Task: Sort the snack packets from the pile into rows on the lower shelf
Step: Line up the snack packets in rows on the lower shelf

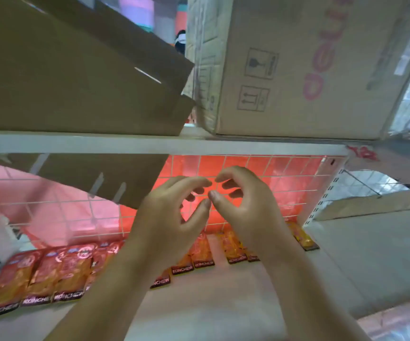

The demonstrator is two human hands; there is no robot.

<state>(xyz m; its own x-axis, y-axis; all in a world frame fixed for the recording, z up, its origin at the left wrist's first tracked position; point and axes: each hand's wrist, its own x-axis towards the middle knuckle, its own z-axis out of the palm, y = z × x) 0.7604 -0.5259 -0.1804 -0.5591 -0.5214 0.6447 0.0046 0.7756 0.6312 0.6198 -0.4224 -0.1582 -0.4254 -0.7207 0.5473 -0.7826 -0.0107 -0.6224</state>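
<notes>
We hold our left hand (174, 207) and right hand (245, 200) above the lower shelf (211, 303), thumbs nearly touching, fingers loosely curled and, as far as the blur lets us judge, empty, probably between placements. The snack packets (39, 274) lie flat along the wire grid (285, 173), red-orange, dark labelled ends facing us for easy reading.

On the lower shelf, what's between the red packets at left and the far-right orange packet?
Head view: a row of orange KONCHEW packets lies there, partly hidden behind the left forearm and the right forearm.
</notes>
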